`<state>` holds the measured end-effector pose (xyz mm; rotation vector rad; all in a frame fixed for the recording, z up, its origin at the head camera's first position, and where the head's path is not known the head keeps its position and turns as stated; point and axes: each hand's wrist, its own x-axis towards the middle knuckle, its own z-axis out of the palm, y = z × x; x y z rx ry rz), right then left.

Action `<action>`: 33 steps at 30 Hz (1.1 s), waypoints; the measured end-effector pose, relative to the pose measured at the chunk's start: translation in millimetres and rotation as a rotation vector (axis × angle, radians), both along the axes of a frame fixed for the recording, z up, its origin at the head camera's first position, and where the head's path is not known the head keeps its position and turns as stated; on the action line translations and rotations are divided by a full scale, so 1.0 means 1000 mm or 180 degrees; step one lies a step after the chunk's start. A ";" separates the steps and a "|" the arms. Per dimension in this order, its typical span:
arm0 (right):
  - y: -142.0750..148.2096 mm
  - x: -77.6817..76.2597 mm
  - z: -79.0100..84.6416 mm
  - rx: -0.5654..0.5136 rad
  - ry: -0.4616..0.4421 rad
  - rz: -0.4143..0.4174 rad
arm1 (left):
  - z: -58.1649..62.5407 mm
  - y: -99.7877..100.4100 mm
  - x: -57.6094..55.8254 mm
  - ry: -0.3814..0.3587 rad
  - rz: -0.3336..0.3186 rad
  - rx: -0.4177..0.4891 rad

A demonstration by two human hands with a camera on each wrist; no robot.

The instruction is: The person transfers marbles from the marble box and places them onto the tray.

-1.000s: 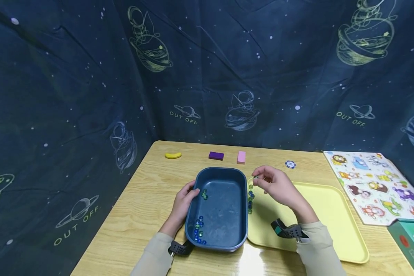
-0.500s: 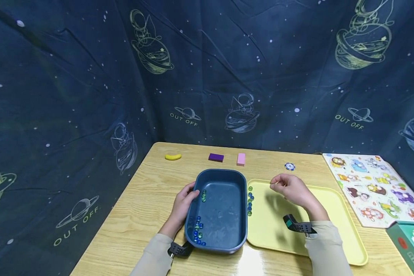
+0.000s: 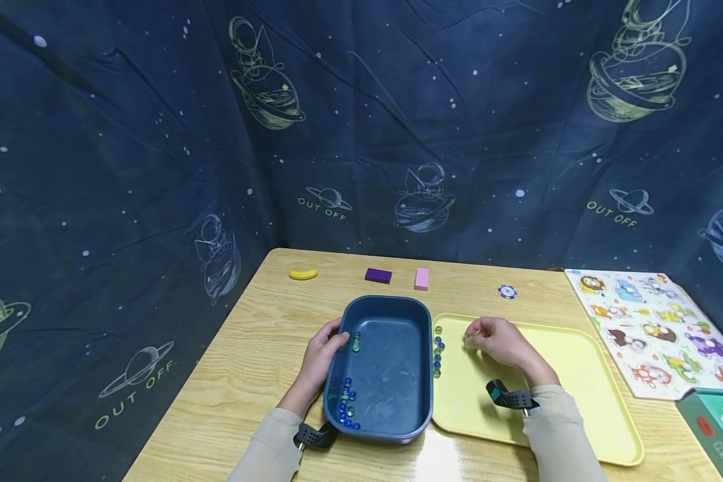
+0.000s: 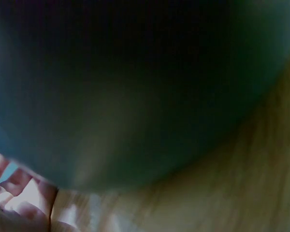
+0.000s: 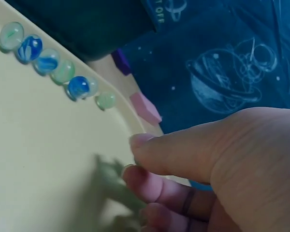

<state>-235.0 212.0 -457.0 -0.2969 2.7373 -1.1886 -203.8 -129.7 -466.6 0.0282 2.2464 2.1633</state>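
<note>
In the head view my left hand (image 3: 319,358) grips the left wall of a dark blue tub (image 3: 388,375), thumb at its rim. Inside lie several green and blue glass marbles (image 3: 347,402) along the left side. My right hand (image 3: 503,343) hovers over a yellow tray (image 3: 578,395). Its thumb and index finger pinch a small green marble, mostly hidden by the fingertips in the right wrist view. A row of several green and blue marbles (image 5: 63,71) lies along the tray's left edge. In the left wrist view the tub's dark underside (image 4: 111,96) blocks most of the picture.
Toward the back of the wooden table sit a yellow toy banana (image 3: 303,274), a purple block (image 3: 378,275), a pink block (image 3: 421,278) and a poker chip (image 3: 507,292). An animal puzzle board (image 3: 651,328) and a green box (image 3: 713,428) are at the right.
My right hand has swung right from the tray's far left corner, then come back slightly left and nearer, the marble still between its fingertips. My left hand and the tub stay put.
</note>
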 end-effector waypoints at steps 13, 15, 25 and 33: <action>-0.003 -0.004 0.001 -0.0053 0.0089 -0.0206 | 0.001 0.001 -0.001 0.0026 -0.0013 -0.0080; -0.004 -0.003 0.004 -0.0029 0.0132 -0.0207 | 0.000 0.001 -0.001 0.0014 -0.0013 -0.0089; -0.050 0.017 0.045 -0.0455 0.0563 0.0137 | -0.023 -0.004 -0.014 -0.0011 0.0004 -0.0016; -0.116 0.044 0.048 -0.1026 0.0360 0.0722 | -0.027 -0.004 -0.014 0.0034 0.0126 -0.0081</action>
